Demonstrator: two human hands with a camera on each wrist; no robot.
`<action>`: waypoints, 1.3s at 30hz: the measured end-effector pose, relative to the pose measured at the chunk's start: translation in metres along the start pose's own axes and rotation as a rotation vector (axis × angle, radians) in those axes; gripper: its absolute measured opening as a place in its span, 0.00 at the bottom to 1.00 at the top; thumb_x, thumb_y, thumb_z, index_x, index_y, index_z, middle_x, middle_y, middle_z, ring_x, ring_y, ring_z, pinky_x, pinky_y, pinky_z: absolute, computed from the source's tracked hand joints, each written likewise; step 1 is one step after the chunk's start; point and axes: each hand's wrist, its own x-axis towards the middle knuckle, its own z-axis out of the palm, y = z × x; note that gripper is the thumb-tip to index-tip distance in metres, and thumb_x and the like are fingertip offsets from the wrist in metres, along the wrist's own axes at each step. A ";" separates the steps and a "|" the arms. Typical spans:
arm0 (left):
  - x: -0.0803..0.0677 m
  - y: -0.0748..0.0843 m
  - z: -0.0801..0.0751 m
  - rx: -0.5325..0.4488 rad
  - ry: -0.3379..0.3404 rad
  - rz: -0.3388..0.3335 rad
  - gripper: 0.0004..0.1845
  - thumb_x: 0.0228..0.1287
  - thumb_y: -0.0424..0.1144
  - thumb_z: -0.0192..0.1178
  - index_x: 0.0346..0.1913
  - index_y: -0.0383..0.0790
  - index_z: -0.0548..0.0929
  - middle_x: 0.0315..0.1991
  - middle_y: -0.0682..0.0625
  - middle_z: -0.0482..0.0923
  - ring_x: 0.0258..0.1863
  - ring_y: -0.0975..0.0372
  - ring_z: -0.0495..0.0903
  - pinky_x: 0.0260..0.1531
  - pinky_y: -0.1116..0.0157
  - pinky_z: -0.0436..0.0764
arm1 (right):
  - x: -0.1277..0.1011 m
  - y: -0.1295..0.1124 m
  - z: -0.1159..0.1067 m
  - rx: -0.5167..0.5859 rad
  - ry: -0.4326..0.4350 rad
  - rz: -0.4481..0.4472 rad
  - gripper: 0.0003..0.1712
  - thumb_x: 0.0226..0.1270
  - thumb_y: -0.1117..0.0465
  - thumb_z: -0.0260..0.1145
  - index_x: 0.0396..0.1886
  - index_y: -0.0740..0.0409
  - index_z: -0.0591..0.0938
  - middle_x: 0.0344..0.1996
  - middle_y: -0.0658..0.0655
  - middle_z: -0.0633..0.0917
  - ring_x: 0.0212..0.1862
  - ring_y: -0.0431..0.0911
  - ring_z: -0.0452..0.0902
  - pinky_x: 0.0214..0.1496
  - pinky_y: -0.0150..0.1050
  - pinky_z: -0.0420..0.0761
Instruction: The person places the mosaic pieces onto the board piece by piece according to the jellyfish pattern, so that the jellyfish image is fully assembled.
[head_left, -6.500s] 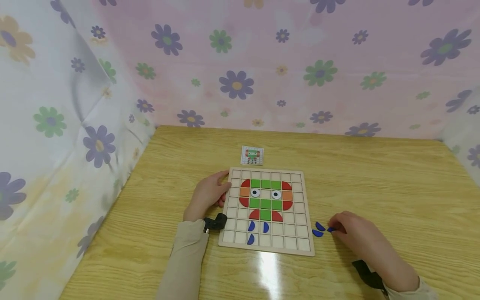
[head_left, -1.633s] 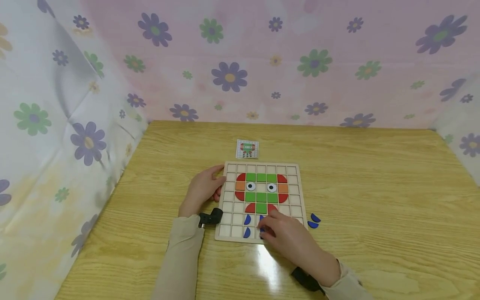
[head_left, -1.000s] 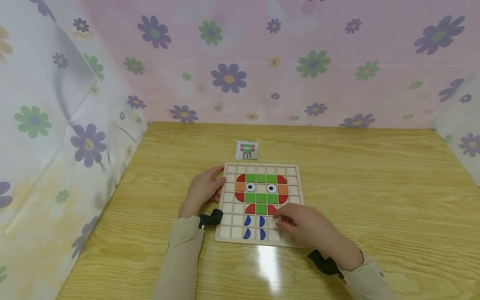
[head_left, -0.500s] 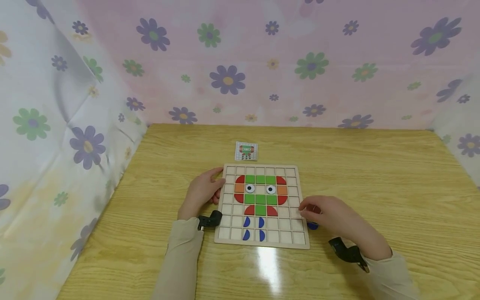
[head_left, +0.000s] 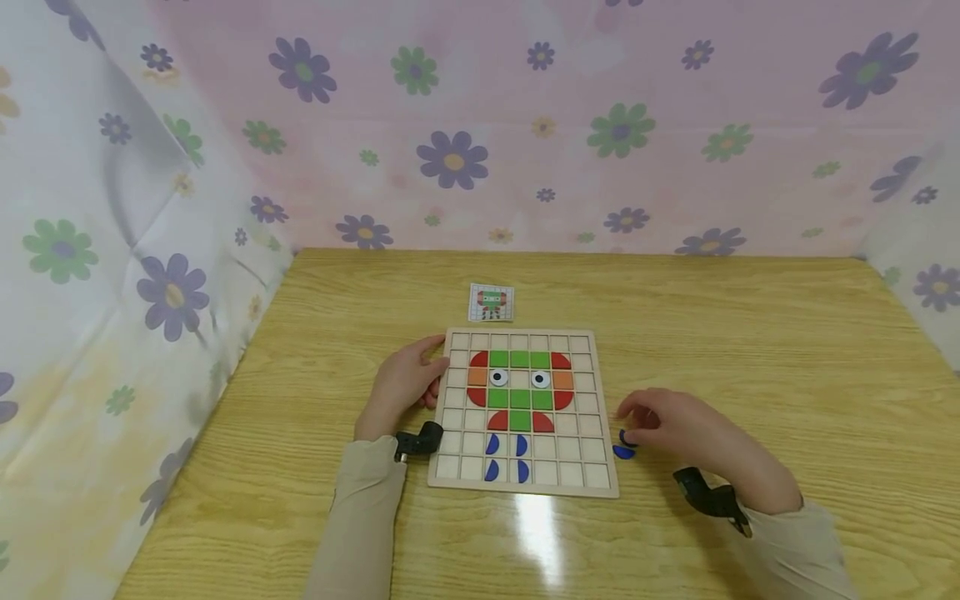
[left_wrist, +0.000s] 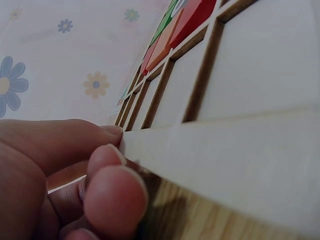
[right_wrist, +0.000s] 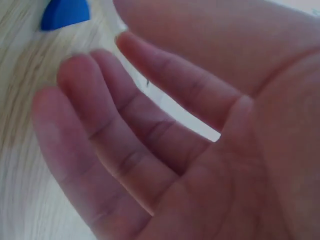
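Note:
A wooden grid board (head_left: 525, 335) lies on the table with a figure of green, red and orange tiles and two eye discs. Several blue half-moon pieces (head_left: 491, 444) sit in its lower rows. My left hand (head_left: 427, 371) rests on the table, thumb and fingertips against the board's left edge (left_wrist: 225, 160). My right hand (head_left: 633, 421) hovers just right of the board, fingers loosely bent over two loose blue pieces (head_left: 624, 452). In the right wrist view the palm (right_wrist: 165, 140) is bare and one blue piece (right_wrist: 65, 12) lies beyond the fingertips.
A small pattern card (head_left: 491, 302) lies behind the board. Flowered cloth walls (head_left: 450, 158) close in the table at the back and on both sides. Bare wooden tabletop (head_left: 787, 358) stretches to the right.
My right hand left a blue piece in the board's bottom row, then drew back to the right, off the board, to the two loose blue pieces. The left hand stayed put.

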 end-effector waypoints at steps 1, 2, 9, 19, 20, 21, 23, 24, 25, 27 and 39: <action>0.000 0.000 0.000 -0.003 0.001 -0.001 0.24 0.63 0.47 0.53 0.62 0.56 0.66 0.15 0.47 0.75 0.10 0.59 0.75 0.14 0.63 0.75 | 0.000 0.000 0.000 0.001 -0.002 -0.004 0.12 0.55 0.57 0.65 0.40 0.54 0.78 0.27 0.45 0.76 0.31 0.40 0.69 0.34 0.38 0.71; 0.000 0.000 0.000 -0.004 0.002 -0.001 0.24 0.63 0.47 0.53 0.62 0.55 0.66 0.15 0.47 0.75 0.10 0.59 0.75 0.14 0.63 0.75 | 0.001 0.001 0.000 0.003 -0.004 -0.004 0.13 0.55 0.57 0.66 0.40 0.54 0.78 0.27 0.46 0.76 0.31 0.40 0.69 0.34 0.38 0.70; 0.000 -0.002 0.000 -0.001 0.003 0.007 0.24 0.62 0.47 0.53 0.62 0.56 0.66 0.14 0.47 0.75 0.09 0.59 0.75 0.14 0.63 0.75 | 0.001 0.003 0.002 0.039 -0.041 0.013 0.14 0.54 0.60 0.66 0.41 0.53 0.78 0.28 0.47 0.75 0.32 0.41 0.69 0.34 0.38 0.70; 0.001 -0.004 0.000 0.001 0.002 -0.001 0.24 0.62 0.47 0.53 0.62 0.56 0.66 0.15 0.47 0.75 0.10 0.59 0.75 0.14 0.63 0.75 | 0.004 0.010 0.006 0.049 -0.055 -0.036 0.11 0.56 0.63 0.64 0.41 0.49 0.79 0.30 0.45 0.75 0.32 0.41 0.68 0.33 0.37 0.70; 0.001 -0.004 0.000 0.001 0.002 0.000 0.24 0.63 0.47 0.53 0.62 0.56 0.66 0.15 0.47 0.75 0.09 0.59 0.75 0.14 0.63 0.75 | 0.004 0.010 0.007 0.046 -0.052 -0.039 0.11 0.56 0.64 0.64 0.41 0.49 0.79 0.30 0.45 0.75 0.32 0.41 0.68 0.34 0.37 0.70; 0.001 -0.004 0.000 0.003 0.002 0.002 0.24 0.63 0.47 0.53 0.62 0.57 0.66 0.15 0.47 0.75 0.09 0.60 0.74 0.14 0.63 0.75 | 0.004 0.010 0.007 0.043 -0.046 -0.036 0.12 0.56 0.64 0.64 0.40 0.49 0.79 0.31 0.45 0.75 0.32 0.41 0.68 0.34 0.37 0.71; 0.001 -0.003 0.000 0.005 0.000 0.002 0.24 0.63 0.48 0.53 0.62 0.57 0.66 0.15 0.47 0.75 0.09 0.61 0.74 0.14 0.63 0.75 | 0.003 0.010 0.006 0.028 -0.035 -0.034 0.12 0.56 0.65 0.64 0.41 0.49 0.79 0.31 0.46 0.76 0.33 0.41 0.69 0.35 0.37 0.71; 0.001 -0.003 0.000 0.005 -0.001 0.002 0.24 0.62 0.48 0.53 0.62 0.57 0.66 0.15 0.47 0.75 0.09 0.61 0.74 0.15 0.63 0.75 | 0.003 0.010 0.006 0.023 -0.030 -0.035 0.12 0.55 0.65 0.64 0.41 0.50 0.79 0.32 0.46 0.76 0.34 0.40 0.69 0.35 0.38 0.71; 0.001 -0.003 0.000 0.005 0.000 0.002 0.24 0.62 0.48 0.53 0.62 0.57 0.66 0.15 0.47 0.75 0.09 0.62 0.73 0.15 0.63 0.75 | 0.003 0.010 0.006 0.014 -0.021 -0.032 0.12 0.55 0.65 0.64 0.41 0.50 0.79 0.32 0.46 0.76 0.34 0.40 0.69 0.36 0.38 0.71; 0.001 -0.003 0.000 0.007 0.001 0.005 0.24 0.62 0.47 0.53 0.62 0.56 0.66 0.15 0.47 0.75 0.08 0.62 0.73 0.15 0.63 0.75 | 0.003 0.009 0.005 -0.006 -0.001 -0.024 0.12 0.55 0.64 0.65 0.40 0.51 0.79 0.32 0.46 0.76 0.34 0.40 0.70 0.36 0.39 0.72; 0.000 -0.001 0.001 0.002 0.002 -0.001 0.24 0.63 0.47 0.52 0.63 0.55 0.66 0.15 0.47 0.75 0.08 0.62 0.72 0.14 0.63 0.74 | 0.007 0.009 0.005 -0.096 0.080 0.027 0.10 0.53 0.63 0.66 0.37 0.55 0.80 0.27 0.46 0.77 0.31 0.40 0.71 0.35 0.40 0.72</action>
